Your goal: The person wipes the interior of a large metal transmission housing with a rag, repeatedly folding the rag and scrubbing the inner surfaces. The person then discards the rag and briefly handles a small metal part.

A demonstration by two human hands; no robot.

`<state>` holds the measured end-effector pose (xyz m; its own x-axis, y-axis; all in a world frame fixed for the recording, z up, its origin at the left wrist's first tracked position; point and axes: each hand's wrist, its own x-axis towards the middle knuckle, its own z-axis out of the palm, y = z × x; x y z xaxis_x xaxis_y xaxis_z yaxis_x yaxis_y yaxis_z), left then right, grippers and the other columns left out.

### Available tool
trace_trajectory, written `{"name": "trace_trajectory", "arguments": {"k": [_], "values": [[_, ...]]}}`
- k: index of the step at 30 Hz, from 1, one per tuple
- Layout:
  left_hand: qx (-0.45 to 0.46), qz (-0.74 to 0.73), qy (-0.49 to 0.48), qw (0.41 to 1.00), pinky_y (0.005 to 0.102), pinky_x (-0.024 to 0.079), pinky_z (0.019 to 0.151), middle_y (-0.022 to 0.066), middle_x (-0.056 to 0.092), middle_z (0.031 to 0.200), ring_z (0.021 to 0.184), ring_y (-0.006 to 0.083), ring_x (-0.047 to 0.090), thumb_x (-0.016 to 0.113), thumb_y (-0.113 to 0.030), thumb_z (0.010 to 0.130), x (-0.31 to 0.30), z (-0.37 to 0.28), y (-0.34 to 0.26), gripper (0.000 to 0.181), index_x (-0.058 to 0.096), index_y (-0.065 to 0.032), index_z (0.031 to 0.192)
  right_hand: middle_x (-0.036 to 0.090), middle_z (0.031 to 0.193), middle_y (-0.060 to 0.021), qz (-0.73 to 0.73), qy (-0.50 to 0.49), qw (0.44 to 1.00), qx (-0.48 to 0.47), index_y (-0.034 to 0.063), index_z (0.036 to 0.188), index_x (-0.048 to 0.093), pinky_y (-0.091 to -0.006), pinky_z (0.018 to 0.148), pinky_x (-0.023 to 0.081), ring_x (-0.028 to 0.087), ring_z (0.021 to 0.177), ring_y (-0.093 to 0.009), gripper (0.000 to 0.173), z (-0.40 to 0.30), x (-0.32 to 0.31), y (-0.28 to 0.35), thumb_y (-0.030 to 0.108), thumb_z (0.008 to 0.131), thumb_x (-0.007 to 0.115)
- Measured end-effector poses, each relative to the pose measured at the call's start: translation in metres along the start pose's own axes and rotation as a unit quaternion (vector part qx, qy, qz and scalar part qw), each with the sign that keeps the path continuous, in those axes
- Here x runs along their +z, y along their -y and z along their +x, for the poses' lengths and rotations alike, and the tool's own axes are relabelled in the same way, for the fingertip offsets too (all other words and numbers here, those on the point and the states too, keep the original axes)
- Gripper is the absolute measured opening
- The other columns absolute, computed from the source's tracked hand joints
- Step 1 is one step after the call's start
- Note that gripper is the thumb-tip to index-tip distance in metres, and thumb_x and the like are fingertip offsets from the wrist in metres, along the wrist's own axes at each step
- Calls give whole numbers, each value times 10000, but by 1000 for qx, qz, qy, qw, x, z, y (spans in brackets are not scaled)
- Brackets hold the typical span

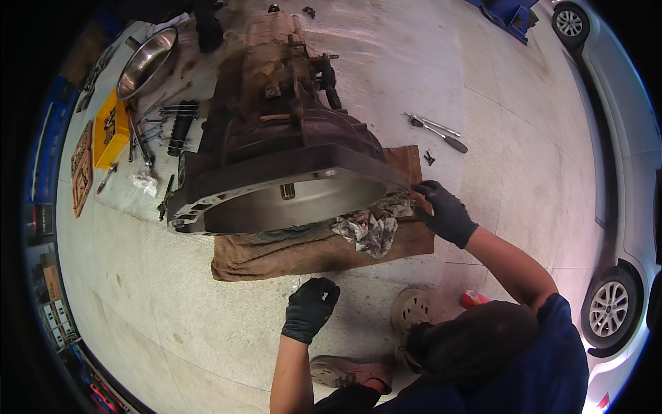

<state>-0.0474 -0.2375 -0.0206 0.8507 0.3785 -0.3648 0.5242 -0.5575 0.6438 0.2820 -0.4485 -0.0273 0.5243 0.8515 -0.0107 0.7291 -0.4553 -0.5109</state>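
Note:
A gearbox (295, 124) lies on the floor with its wide bell housing (248, 209) towards me. A splined input shaft (287, 191) shows inside the bell. Under that end is a brown cloth (258, 259), with a crumpled, stained rag (370, 233) on top. My right hand (445, 212), in a black glove, is at the right rim of the bell beside the rag; its fingers and thumb are apart, and contact is unclear. Low in front of the cloth, my black-gloved left hand (310, 308) is curled with thumb against fingers, nothing visible in it.
To the right lie a ratchet (439, 134) and some bolts (429, 158). Left are wrenches (178, 124), a yellow bin (111, 129), a metal bowl (147, 62) and an orange tray (81, 171). A red can (471, 299) is near my shoe (411, 310); a car (641, 171) stands far right.

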Motion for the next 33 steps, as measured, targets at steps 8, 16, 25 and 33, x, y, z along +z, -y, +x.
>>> {"name": "trace_trajectory", "arguments": {"k": [8, 16, 25, 33], "values": [[55, -29, -8, 998, 410, 569, 770, 101, 719, 1013, 872, 305, 709, 677, -249, 929, 4, 23, -42, 150, 708, -122, 1001, 607, 1257, -180, -93, 115, 988, -37, 96, 1313, 620, -480, 966, 501, 569, 1165, -400, 552, 21, 28, 17, 205, 788, 753], [41, -48, 7, 998, 410, 571, 780, 101, 723, 1021, 881, 311, 708, 678, -264, 936, 12, 13, -33, 166, 715, -129, 1026, 622, 1263, -137, -30, 51, 968, -246, 103, 1216, 700, -563, 922, 471, 602, 1107, -346, 417, -16, 62, 56, 181, 806, 698], [-31, -105, 43, 993, 360, 569, 826, 114, 726, 1107, 950, 268, 720, 683, -282, 960, 6, 6, -38, 274, 706, -107, 1168, 688, 1130, -131, 39, 110, 978, -172, 74, 1040, 722, -421, 854, 553, 672, 994, -326, 250, -21, 51, 55, 83, 791, 713], [-68, -544, 117, 828, 354, 532, 960, 73, 568, 1433, 1215, 216, 611, 641, -228, 1010, 4, 10, -57, 607, 402, -103, 1554, 654, 1255, -82, 621, 149, 722, 266, 29, 1361, 573, -331, 976, 527, 630, 1133, -177, 426, -5, -29, 91, -18, 940, 618]]}}
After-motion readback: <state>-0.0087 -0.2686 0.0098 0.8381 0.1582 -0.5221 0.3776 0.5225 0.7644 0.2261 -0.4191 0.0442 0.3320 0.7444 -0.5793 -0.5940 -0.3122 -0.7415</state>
